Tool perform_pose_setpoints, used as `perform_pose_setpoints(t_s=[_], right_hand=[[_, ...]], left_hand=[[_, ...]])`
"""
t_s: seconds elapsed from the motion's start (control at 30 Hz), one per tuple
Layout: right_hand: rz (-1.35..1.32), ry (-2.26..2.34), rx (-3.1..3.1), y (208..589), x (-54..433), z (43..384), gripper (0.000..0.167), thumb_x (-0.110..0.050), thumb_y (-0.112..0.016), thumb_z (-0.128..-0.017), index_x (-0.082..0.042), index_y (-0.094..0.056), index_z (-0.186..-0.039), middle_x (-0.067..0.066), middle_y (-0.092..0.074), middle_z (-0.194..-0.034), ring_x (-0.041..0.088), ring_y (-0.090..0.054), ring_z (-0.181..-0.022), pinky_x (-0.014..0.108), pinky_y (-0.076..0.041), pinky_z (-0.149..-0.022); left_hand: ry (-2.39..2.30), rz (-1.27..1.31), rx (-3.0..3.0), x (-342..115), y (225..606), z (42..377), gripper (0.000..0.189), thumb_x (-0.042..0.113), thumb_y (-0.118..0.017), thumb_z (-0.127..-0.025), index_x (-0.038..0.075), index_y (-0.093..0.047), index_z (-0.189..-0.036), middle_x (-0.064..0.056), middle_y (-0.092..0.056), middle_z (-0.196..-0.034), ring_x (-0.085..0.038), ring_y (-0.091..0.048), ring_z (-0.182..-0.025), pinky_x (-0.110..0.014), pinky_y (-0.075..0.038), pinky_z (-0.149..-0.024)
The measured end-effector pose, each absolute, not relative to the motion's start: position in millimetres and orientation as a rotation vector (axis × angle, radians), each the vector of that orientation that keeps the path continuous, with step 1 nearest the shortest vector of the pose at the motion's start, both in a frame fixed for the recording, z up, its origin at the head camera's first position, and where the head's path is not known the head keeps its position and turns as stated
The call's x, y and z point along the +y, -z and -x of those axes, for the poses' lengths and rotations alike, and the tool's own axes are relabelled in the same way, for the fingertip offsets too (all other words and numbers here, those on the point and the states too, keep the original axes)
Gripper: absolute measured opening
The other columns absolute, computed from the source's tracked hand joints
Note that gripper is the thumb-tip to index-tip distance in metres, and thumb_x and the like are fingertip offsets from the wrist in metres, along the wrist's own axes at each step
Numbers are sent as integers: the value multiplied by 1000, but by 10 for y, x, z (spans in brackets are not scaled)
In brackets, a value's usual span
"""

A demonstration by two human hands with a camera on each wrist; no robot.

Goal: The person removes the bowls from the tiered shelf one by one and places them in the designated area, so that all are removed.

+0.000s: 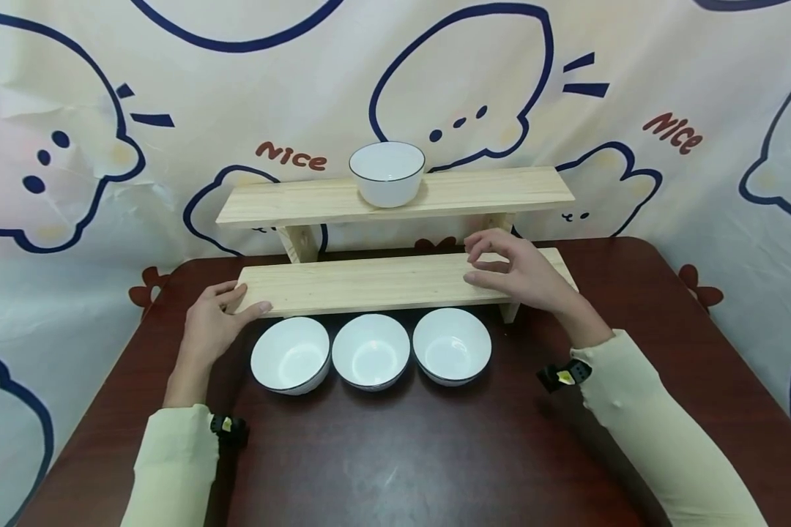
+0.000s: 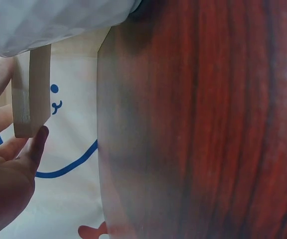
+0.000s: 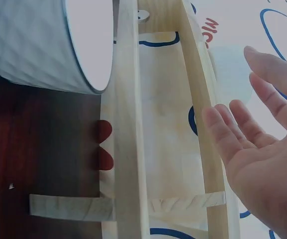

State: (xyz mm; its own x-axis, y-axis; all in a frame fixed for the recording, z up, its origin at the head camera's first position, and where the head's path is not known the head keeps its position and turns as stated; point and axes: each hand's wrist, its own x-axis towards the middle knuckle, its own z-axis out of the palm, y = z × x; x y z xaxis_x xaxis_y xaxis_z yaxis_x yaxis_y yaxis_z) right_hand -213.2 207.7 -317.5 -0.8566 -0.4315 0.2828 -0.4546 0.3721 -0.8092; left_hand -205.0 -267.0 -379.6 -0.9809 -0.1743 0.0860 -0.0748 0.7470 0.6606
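Note:
A two-tier wooden shelf (image 1: 343, 282) stands on the table. At the left end of its lower board, my left hand (image 1: 214, 322) grips the board, thumb along the front edge and fingers by the back corner. The left wrist view shows the board end (image 2: 29, 94) between the fingers. My right hand (image 1: 517, 267) hovers over the lower board's right part, fingers loosely bent and holding nothing; the right wrist view also shows this hand (image 3: 262, 144) without anything in it. One white bowl (image 1: 387, 183) sits upright on the upper board (image 1: 277, 203).
Three white bowls stand upright in a row before the shelf: a left bowl (image 1: 291, 355), a middle bowl (image 1: 372, 351) and a right bowl (image 1: 452, 345). Beneath is a dark reddish-brown table (image 1: 395, 454). A cartoon-printed sheet (image 1: 290, 88) hangs behind.

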Motion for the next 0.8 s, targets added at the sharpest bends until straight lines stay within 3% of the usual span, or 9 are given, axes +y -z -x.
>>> perform_pose_setpoints(t_s=[0.37,0.8], right_hand=[[-808,-1583,-2541,3053,1928,2281,22,-5,-75,-92,5,-63,-107,19,-52,-141,36,-56,-127,42,-48,-104],[-673,-1615,-2490,2906,1834,2470,38,-9,-74,-93,4,-60,-125,15,-51,-145,33,-53,-132,43,-43,-110]], left_hand=[[1047,-200,-2803,-2673,3806,2062,83,46,-77,-89,-2,-44,-148,-27,-36,-156,-48,-41,-137,-60,-42,-104],[1037,-209,-2815,-2664,3794,2061,82,45,-77,-90,-2,-44,-148,-28,-36,-155,-48,-39,-138,-60,-39,-106]])
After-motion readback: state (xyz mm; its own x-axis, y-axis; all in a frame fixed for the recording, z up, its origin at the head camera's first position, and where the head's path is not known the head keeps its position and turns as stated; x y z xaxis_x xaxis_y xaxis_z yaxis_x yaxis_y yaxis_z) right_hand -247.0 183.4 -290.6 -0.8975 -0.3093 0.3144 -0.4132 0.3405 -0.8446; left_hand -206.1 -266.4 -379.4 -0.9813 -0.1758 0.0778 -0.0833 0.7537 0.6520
